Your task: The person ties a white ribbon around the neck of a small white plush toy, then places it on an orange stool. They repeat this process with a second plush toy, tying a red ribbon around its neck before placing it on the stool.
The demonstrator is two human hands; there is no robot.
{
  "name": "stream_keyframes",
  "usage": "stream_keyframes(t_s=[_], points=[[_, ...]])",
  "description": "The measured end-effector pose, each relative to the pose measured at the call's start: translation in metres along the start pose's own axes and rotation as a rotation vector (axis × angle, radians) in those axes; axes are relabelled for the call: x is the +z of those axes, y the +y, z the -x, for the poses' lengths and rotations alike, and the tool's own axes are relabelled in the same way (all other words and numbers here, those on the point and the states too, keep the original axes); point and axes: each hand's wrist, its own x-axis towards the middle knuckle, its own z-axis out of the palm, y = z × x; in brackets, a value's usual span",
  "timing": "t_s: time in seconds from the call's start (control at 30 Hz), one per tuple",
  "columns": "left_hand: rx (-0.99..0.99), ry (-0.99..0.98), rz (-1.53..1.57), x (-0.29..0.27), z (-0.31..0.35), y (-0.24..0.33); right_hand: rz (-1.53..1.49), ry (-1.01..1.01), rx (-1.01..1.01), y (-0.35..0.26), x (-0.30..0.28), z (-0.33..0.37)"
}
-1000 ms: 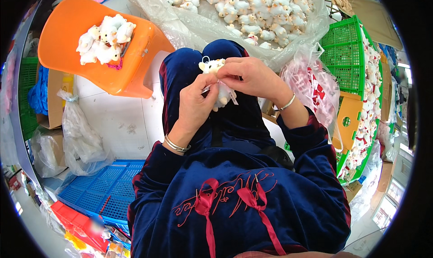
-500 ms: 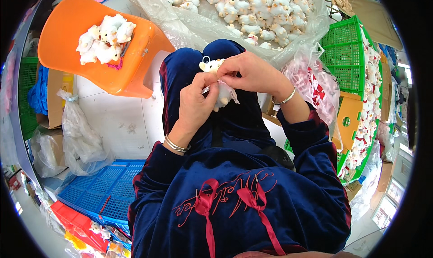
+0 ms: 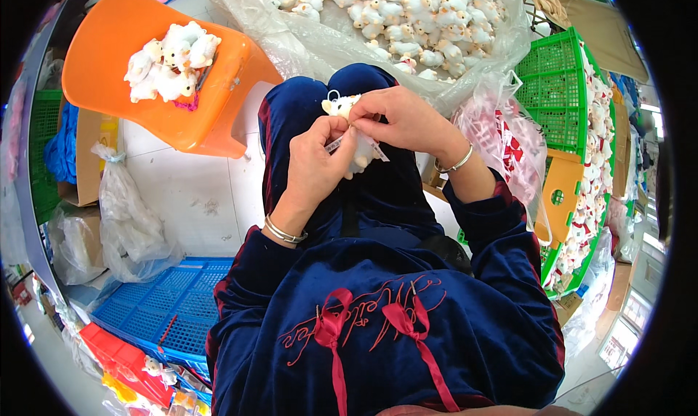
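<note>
Pinching ribbon [image 3: 381, 152] with narrow fingertips, left hand [image 3: 313, 160] and right hand [image 3: 402, 118] meet at the neck of the toy [image 3: 361, 156], both equally near; whether either also grips its body is hidden. Toy sits between them over the lap [image 3: 294, 118], long axis near-far, head far and slightly left. Chair [image 3: 102, 67] bounds the far left, bag [image 3: 502, 136] the right; floor [image 3: 196, 187] on the left gives room, pile [image 3: 425, 23] lies far.

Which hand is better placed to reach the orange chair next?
Left, probably: the left hand is nearer the orange chair than the right hand, though both work at the pale ribbon on the white plush toy.
</note>
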Motion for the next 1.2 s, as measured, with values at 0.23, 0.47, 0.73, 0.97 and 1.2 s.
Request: stream_keyframes(t_s=[0.23,0.47,0.73,0.97,1.2], points=[[-0.072,-0.021,0.055,0.000,0.002,-0.002,-0.089,0.245,0.127,-0.003,-0.003,0.028],[-0.118,-0.010,0.063,0.003,-0.001,0.003,-0.240,0.246,0.240,-0.003,0.029,0.046],[-0.100,-0.049,0.049,-0.001,0.008,0.004,-0.314,0.324,0.438,-0.002,0.034,0.044],[-0.016,-0.095,0.022,0.001,0.013,0.004,-0.198,0.253,0.586,-0.036,0.023,0.039],[-0.049,-0.067,0.082,-0.001,0.016,0.004,-0.284,0.375,0.585,-0.037,0.047,0.041]])
